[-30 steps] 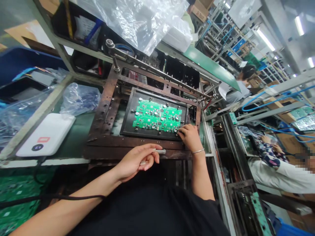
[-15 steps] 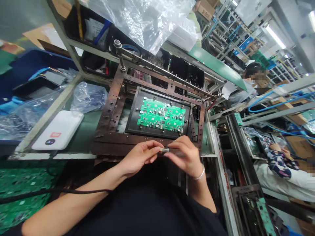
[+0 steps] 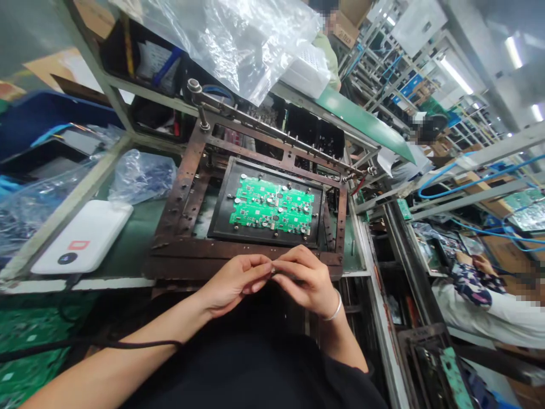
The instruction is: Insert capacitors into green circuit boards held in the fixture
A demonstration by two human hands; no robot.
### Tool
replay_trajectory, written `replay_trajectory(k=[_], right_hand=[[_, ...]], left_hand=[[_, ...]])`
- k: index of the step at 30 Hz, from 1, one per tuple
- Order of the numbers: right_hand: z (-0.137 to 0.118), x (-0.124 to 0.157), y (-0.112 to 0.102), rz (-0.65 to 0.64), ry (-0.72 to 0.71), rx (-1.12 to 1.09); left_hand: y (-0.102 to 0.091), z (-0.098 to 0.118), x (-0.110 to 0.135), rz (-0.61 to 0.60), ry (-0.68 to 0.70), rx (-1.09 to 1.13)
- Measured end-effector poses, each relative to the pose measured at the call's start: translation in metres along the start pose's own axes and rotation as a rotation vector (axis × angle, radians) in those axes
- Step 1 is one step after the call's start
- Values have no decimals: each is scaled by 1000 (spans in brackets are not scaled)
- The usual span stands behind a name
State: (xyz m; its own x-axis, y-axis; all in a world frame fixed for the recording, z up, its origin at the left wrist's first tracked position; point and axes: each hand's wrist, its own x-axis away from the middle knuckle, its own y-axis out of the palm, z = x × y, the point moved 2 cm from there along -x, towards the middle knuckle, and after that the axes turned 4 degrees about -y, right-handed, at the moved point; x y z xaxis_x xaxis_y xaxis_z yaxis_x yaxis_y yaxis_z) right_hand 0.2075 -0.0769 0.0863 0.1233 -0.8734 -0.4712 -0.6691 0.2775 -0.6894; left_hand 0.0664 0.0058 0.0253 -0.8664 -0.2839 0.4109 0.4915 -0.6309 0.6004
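My left hand (image 3: 238, 279) and my right hand (image 3: 307, 284) meet at the fingertips in front of the fixture's near edge. Both pinch a small silvery part (image 3: 273, 270); the fingers cover most of it, so its kind does not show. Just beyond them is a brown metal frame fixture (image 3: 174, 241), holding a black tray (image 3: 220, 221). In that tray lies a green circuit board panel (image 3: 267, 211) dotted with small components, with dark pins around its edge. A bracelet circles my right wrist.
A white power bank-like device (image 3: 91, 236) with a cable lies left of the fixture, near a clear plastic bag (image 3: 142, 177). Green boards (image 3: 29, 346) fill the lower left. A metal rod (image 3: 272, 128) spans the fixture's back. At far right, a co-worker's hands (image 3: 470, 262) show.
The fingertips of both hands have come closer together, and the silvery part between them is now mostly covered. The whole view has shifted slightly, moving the bench a little left and down.
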Motion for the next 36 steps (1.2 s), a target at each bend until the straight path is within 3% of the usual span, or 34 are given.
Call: replay_trajectory(k=[5,10,15,18,21,36], right_hand=[[4,1,1,10,39,-37],[16,-4,-11,-99,116,-125],[86,-12,-51,129,222,307],[133,-15,-60,71,258,504],[155,-17,-57,-32,310,565],[152,-24,-48,-153,373,672]], left_hand=[[0,2,-3,27,56,-37],[1,5,-3,47,48,-67],[-1,6,0,117,77,-17],[-3,6,2,113,100,-7],[-5,6,4,109,105,4],[-11,4,9,104,113,-4]])
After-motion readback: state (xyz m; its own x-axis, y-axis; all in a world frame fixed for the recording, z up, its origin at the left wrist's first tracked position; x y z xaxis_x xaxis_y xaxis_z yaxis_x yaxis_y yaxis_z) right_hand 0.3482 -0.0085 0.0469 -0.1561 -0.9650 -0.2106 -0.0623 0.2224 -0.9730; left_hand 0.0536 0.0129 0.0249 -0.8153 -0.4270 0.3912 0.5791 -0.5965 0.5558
